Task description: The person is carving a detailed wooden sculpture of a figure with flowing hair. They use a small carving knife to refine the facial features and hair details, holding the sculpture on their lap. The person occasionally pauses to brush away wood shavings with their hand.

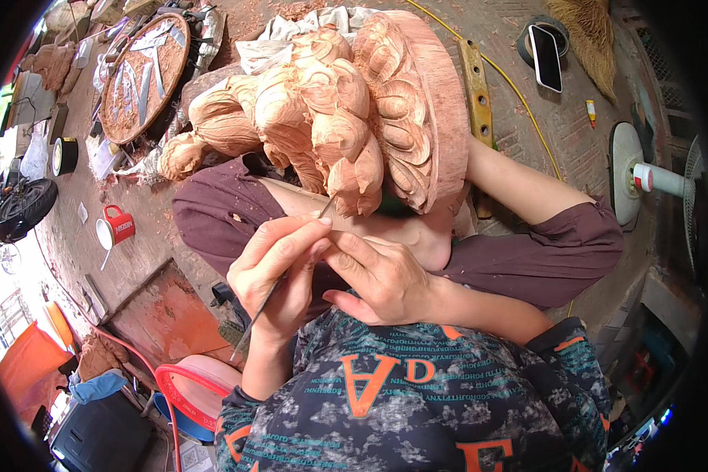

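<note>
The left hand [279, 263] is closed on a thin dark tool [269, 303], whose tip points away from the fingers toward the wood carving [342, 130] just beyond both hands; whether the tip touches is unclear. The right hand [381, 279] has its fingers bent beside the left fingertips, thumb apart — I cannot tell if it grips the tool too.

Writing turns up all around. Below the hands, the dark shirt [417, 393] carries large orange letters over small teal lines of print. Well left of the left hand, a red mug [119, 224] bears white lettering, too small to read surely. Nearer, below that hand, small print runs along a red rim [165, 385]. Far right of the right hand, a fan [628, 177] has a red-and-white label on its neck — its text illegible.
</note>
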A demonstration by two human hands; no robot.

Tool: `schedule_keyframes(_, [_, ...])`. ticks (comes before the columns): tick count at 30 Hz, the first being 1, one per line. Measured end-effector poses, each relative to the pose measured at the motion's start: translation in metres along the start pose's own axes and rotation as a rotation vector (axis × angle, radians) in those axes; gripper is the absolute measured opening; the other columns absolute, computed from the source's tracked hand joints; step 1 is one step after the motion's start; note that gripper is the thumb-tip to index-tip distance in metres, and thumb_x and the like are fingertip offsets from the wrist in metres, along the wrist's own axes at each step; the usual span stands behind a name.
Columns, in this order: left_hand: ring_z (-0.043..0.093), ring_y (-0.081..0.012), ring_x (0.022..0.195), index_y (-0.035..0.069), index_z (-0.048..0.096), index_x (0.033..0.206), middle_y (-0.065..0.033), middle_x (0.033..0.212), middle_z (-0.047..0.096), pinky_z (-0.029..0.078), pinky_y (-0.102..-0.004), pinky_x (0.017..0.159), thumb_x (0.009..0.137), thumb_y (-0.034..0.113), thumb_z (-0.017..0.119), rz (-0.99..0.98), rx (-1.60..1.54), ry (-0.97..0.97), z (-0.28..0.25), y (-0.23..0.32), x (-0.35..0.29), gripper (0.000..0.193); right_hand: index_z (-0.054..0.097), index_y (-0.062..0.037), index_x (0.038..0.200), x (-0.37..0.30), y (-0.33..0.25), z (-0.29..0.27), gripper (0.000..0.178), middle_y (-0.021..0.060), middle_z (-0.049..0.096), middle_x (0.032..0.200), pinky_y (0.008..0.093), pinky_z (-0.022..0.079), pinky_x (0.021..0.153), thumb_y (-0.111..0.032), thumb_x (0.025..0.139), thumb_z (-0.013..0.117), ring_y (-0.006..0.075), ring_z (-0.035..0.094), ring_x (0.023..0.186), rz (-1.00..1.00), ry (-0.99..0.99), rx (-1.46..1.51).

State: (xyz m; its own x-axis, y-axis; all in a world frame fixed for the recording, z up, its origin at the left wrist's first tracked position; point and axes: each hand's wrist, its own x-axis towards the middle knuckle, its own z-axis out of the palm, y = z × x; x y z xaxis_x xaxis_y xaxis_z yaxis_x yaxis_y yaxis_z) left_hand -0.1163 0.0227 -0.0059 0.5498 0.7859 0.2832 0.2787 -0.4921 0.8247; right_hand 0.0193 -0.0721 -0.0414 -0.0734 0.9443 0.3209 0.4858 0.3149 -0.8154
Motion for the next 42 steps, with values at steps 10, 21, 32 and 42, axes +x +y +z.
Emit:
schedule_keyframes(10, [0.067,-0.0215,0.076,-0.002,0.071,0.094,-0.0129,0.088,0.069,0.054,-0.029,0.069,0.079,-0.005,0.069,0.035,-0.057,0.06,0.008,0.004,0.006,0.015,0.046,0.0062,0.133,0.0,-0.002,-0.008,0.072,0.022,0.054,0.117,0.0406,0.052,0.082,-0.011,0.069,0.074,0.0349,0.06,0.1,0.027,0.052,-0.083])
schedule_keyframes(21, [0.064,-0.0174,0.07,-0.003,0.072,0.093,-0.0127,0.08,0.068,0.051,-0.0269,0.065,0.084,-0.004,0.065,-0.081,-0.002,0.083,0.026,0.022,0.018,0.011,0.051,0.0091,0.126,0.001,-0.005,-0.024,0.066,0.0257,0.056,0.116,0.0414,0.052,0.086,-0.012,0.067,0.072,0.0372,0.062,0.099,0.066,0.072,-0.121])
schedule_keyframes(32, [0.064,-0.0186,0.068,-0.002,0.072,0.092,-0.0128,0.079,0.069,0.051,-0.0274,0.063,0.082,-0.005,0.066,-0.12,-0.169,0.111,0.025,0.007,0.018,0.011,0.049,0.0081,0.128,0.005,-0.007,-0.024,0.067,0.0252,0.055,0.119,0.039,0.055,0.079,-0.013,0.07,0.073,0.0351,0.065,0.092,0.104,-0.015,-0.159])
schedule_keyframes(42, [0.067,-0.0196,0.074,0.001,0.072,0.094,-0.0112,0.085,0.068,0.053,-0.028,0.066,0.077,-0.005,0.07,-0.063,-0.115,0.092,0.014,0.007,0.009,0.018,0.056,0.0105,0.117,0.009,-0.004,-0.015,0.054,0.0249,0.06,0.109,0.038,0.055,0.073,-0.01,0.071,0.074,0.0339,0.066,0.085,0.003,0.015,-0.2])
